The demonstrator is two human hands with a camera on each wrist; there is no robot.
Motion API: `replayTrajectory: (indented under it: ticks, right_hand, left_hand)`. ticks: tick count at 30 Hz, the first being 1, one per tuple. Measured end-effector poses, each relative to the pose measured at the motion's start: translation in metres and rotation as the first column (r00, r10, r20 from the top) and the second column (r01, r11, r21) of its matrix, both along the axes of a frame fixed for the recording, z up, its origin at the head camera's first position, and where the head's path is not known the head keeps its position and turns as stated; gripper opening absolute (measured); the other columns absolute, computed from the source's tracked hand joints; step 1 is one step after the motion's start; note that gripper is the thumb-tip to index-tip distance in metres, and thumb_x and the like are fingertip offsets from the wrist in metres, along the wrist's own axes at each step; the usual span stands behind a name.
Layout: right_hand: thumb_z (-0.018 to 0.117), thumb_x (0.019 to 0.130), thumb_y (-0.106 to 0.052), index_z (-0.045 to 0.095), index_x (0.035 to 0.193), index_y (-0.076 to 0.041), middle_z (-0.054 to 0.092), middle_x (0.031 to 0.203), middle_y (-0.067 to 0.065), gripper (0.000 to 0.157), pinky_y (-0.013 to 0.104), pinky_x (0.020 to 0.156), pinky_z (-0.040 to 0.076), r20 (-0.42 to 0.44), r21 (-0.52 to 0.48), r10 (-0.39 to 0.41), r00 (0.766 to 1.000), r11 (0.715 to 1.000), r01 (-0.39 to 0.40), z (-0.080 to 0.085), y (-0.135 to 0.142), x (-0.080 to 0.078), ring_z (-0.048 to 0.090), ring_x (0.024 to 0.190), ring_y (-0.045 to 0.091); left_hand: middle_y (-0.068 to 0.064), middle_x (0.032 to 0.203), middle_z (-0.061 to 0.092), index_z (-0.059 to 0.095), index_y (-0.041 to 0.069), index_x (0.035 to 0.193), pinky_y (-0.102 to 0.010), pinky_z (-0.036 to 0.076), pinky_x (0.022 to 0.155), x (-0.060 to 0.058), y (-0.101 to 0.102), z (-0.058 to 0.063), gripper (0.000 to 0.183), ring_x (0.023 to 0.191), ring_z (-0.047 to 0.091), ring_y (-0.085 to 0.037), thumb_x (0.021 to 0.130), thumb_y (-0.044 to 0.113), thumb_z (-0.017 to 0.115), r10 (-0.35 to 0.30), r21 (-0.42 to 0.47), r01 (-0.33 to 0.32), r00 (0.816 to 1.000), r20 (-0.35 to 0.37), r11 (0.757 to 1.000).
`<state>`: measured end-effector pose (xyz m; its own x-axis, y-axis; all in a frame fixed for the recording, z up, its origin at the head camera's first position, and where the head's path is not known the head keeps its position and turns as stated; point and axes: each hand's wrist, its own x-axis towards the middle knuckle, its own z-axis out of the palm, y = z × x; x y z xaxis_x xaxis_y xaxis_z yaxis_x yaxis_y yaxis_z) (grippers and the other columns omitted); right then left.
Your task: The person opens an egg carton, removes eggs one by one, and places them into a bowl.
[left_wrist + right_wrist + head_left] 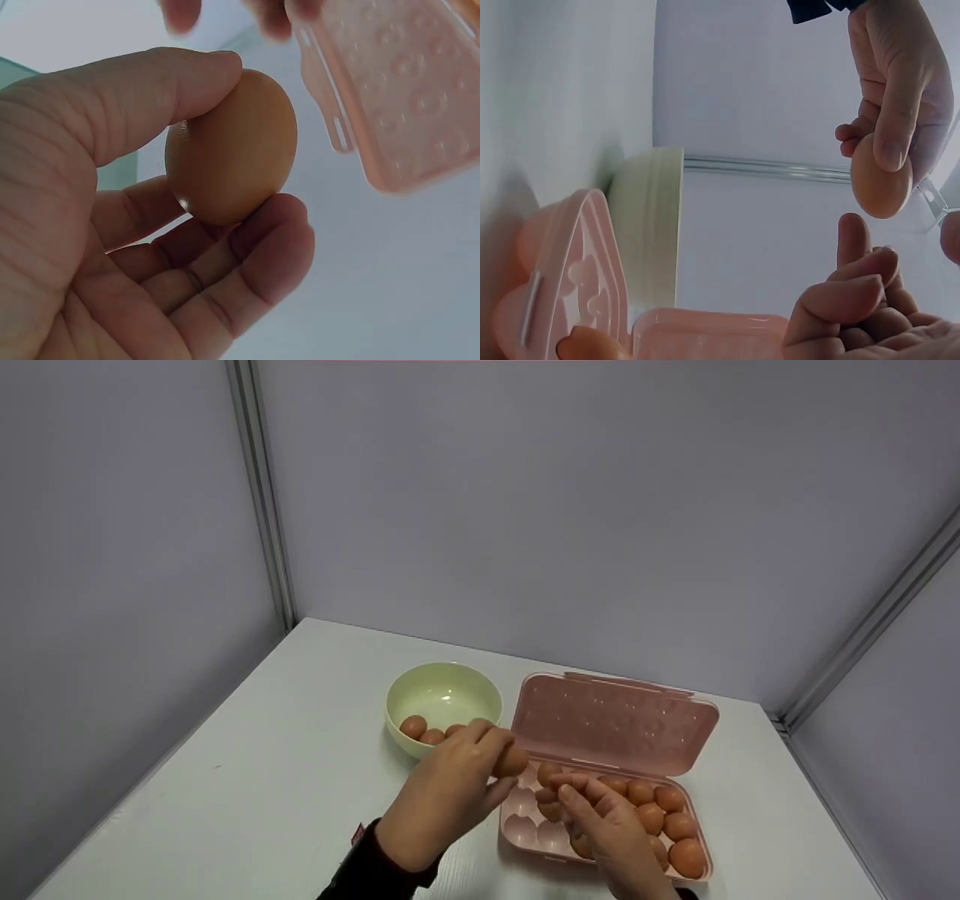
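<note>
My left hand (450, 791) pinches a brown egg (236, 154) between thumb and fingers, above the gap between bowl and carton. In the right wrist view that egg (880, 184) hangs just above the fingertips of my right hand (870, 319). My right hand (611, 829) has loosely bent fingers, the thumb apart from them, and holds nothing. Below it lies an opened pink egg carton (521, 802), its lid (607, 724) tipped back. Brown eggs (680, 826) fill the carton's right side, while bare cups show at the left. My right hand hides part of the middle.
A light green bowl (442, 690) stands left of the carton, with several brown eggs (413, 727) at its near side. Both sit on a white table (285, 765). Grey panels (525, 510) rise behind the table and at both sides.
</note>
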<state>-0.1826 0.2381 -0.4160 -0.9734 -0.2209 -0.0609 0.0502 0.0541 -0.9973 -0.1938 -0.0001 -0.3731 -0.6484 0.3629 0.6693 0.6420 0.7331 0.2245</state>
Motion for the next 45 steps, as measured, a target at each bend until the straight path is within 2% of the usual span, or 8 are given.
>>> replayTrajectory:
  ticks: [4, 7, 11, 18, 25, 33, 39, 45]
  right_hand:
    - [0.072, 0.103, -0.031, 0.07, 0.124, -0.01, 0.073, 0.11, 0.0, 0.03, 0.019, 0.076, 0.055, -0.304, 0.316, 0.003, 0.953, 0.944, 0.098, -0.01, -0.007, 0.0, 0.067, 0.097, 0.01]
    - [0.079, 0.097, -0.036, 0.073, 0.117, -0.019, 0.074, 0.103, -0.008, 0.027, 0.025, 0.077, 0.059, -0.525, 0.577, 0.107, 0.844, 0.774, 0.261, -0.019, -0.008, -0.002, 0.064, 0.087, 0.005]
    - [0.08, 0.096, -0.042, 0.071, 0.116, -0.022, 0.076, 0.107, -0.009, 0.03, 0.035, 0.083, 0.063, -0.541, 0.759, 0.265, 0.798, 0.561, 0.329, -0.025, -0.004, -0.008, 0.068, 0.092, 0.007]
    - [0.082, 0.093, -0.037, 0.071, 0.113, -0.018, 0.07, 0.098, -0.007, 0.029, 0.042, 0.085, 0.057, -0.519, 0.834, 0.332, 0.787, 0.398, 0.382, -0.028, 0.001, -0.014, 0.061, 0.089, 0.009]
    - [0.082, 0.093, -0.042, 0.071, 0.118, -0.018, 0.073, 0.104, -0.005, 0.037, 0.048, 0.089, 0.056, -0.434, 0.879, 0.33, 0.838, 0.357, 0.315, -0.028, -0.001, -0.016, 0.064, 0.092, 0.014]
    - [0.081, 0.094, -0.039, 0.071, 0.113, -0.019, 0.07, 0.097, -0.007, 0.029, 0.044, 0.084, 0.052, -0.472, 0.868, 0.335, 0.816, 0.341, 0.362, -0.032, -0.001, -0.016, 0.06, 0.087, 0.012]
    - [0.081, 0.094, -0.039, 0.071, 0.114, -0.02, 0.068, 0.094, -0.008, 0.03, 0.043, 0.083, 0.052, -0.461, 0.872, 0.325, 0.826, 0.341, 0.353, -0.032, 0.0, -0.016, 0.057, 0.085, 0.011]
    - [0.081, 0.094, -0.041, 0.071, 0.118, -0.019, 0.065, 0.09, -0.01, 0.034, 0.039, 0.081, 0.052, -0.436, 0.882, 0.307, 0.846, 0.335, 0.332, -0.03, 0.002, -0.016, 0.053, 0.082, 0.009]
  left_hand:
    - [-0.002, 0.099, 0.071, 0.07, 0.011, 0.107, -0.037, 0.056, 0.074, -0.006, -0.006, -0.001, 0.035, 0.08, 0.071, -0.02, 0.081, 0.02, 0.092, 0.059, 0.017, -0.058, 0.997, -0.042, 0.998]
    - [-0.003, 0.098, 0.07, 0.071, 0.01, 0.107, -0.037, 0.057, 0.072, -0.008, -0.007, 0.0, 0.036, 0.077, 0.07, -0.022, 0.08, 0.018, 0.093, 0.069, 0.019, -0.069, 0.997, -0.041, 0.997]
    - [-0.004, 0.097, 0.069, 0.07, 0.008, 0.107, -0.033, 0.059, 0.072, -0.011, -0.008, -0.001, 0.036, 0.079, 0.07, -0.02, 0.08, 0.016, 0.093, 0.064, 0.03, -0.063, 0.998, -0.025, 0.998]
    - [-0.008, 0.1, 0.068, 0.07, 0.006, 0.11, -0.032, 0.06, 0.074, -0.026, -0.017, -0.009, 0.034, 0.085, 0.07, -0.018, 0.083, 0.012, 0.089, 0.044, 0.088, -0.051, 0.996, 0.082, 0.995]
    - [-0.01, 0.097, 0.067, 0.07, 0.003, 0.104, -0.04, 0.058, 0.074, -0.074, -0.039, -0.029, 0.034, 0.082, 0.066, -0.023, 0.083, 0.019, 0.092, 0.105, 0.123, -0.144, 0.954, 0.28, 0.982]
    - [-0.006, 0.091, 0.066, 0.072, 0.001, 0.098, -0.039, 0.055, 0.079, -0.126, -0.045, -0.038, 0.018, 0.082, 0.057, -0.02, 0.088, 0.013, 0.081, 0.172, 0.025, -0.213, 0.846, 0.506, 0.977]
    - [0.005, 0.063, 0.036, 0.04, 0.017, 0.057, -0.033, 0.03, 0.06, -0.149, -0.041, -0.051, 0.047, 0.064, 0.037, -0.018, 0.082, 0.01, 0.08, 0.234, -0.085, -0.224, 0.81, 0.537, 0.971]
    - [-0.002, 0.066, 0.052, 0.055, 0.011, 0.06, -0.043, 0.051, 0.071, -0.16, -0.04, -0.058, 0.038, 0.069, 0.046, -0.025, 0.083, 0.022, 0.084, 0.353, -0.23, -0.273, 0.803, 0.481, 0.934]
